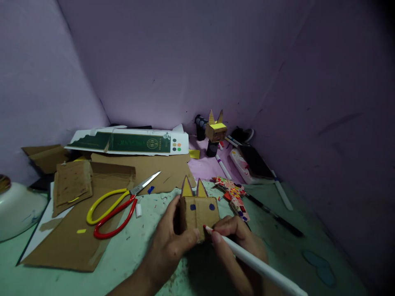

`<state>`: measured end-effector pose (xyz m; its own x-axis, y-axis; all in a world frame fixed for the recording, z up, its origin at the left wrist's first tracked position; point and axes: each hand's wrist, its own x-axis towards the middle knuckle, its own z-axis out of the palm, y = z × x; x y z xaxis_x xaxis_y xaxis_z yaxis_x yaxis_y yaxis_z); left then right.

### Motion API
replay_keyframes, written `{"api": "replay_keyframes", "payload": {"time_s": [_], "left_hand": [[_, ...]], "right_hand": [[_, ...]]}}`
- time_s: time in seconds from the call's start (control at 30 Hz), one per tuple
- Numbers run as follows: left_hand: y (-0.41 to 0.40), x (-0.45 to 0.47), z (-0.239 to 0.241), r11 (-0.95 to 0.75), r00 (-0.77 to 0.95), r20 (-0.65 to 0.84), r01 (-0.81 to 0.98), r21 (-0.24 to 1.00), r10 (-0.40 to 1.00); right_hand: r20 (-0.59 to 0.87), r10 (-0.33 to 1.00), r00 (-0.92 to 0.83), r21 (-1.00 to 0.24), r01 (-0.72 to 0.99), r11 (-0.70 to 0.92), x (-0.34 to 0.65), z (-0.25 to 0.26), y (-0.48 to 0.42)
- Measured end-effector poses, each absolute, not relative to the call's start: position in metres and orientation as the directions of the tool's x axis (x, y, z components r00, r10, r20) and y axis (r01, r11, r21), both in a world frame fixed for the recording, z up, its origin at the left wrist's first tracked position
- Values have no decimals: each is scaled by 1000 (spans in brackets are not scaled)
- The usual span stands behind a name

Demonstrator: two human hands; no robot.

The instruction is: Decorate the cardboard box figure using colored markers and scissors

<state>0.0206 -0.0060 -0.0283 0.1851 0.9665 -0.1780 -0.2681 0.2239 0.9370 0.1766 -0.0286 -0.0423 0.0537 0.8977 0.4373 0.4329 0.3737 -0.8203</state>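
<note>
A small cardboard box (202, 209) with two pointed yellow ears edged in purple faces me, two dark blue spots drawn on its front. My left hand (173, 242) grips it from the left, thumb along the lower front edge. In my right hand (239, 242) is a white marker (256, 263), pinched near its red tip, which is at the lower front of the box. A white marker cap (138, 210) lies on the table left of my left hand, near scissors (119, 209) with one yellow and one red handle.
Cardboard pieces (70, 242) and a green-and-white carton panel (132, 142) cover the left and back. A second eared cardboard box (216, 132) stands at the back. A star-topped wand (233, 193), markers (282, 191) and a phone (256, 160) lie right. A white bowl (18, 209) sits far left.
</note>
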Motion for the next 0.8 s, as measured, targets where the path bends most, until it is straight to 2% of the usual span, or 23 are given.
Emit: {"api": "replay_keyframes", "payload": {"time_s": [0.13, 0.27, 0.4, 0.53, 0.6, 0.7, 0.8], "left_hand": [[-6, 20, -34, 218, 192, -169, -274, 937, 967], [-7, 20, -37, 223, 173, -181, -268, 937, 968], [-8, 19, -35, 223, 208, -169, -276, 935, 963], [-7, 19, -35, 229, 212, -176, -261, 938, 961], [-6, 19, -36, 232, 188, -189, -243, 942, 964], [-6, 19, -37, 220, 175, -182, -226, 949, 968], [-6, 18, -36, 218, 190, -176, -229, 949, 966]], "right_hand": [[351, 930, 111, -867, 413, 278, 175, -40, -32], [265, 960, 85, -897, 386, 214, 174, -40, -35], [251, 967, 52, -906, 363, 216, 181, -44, -33], [256, 965, -58, -904, 338, 260, 189, -47, -28], [270, 963, -14, -907, 334, 259, 188, -47, -28], [264, 954, 142, -923, 325, 207, 181, -46, -29], [252, 948, 195, -928, 327, 179, 173, -45, -31]]}}
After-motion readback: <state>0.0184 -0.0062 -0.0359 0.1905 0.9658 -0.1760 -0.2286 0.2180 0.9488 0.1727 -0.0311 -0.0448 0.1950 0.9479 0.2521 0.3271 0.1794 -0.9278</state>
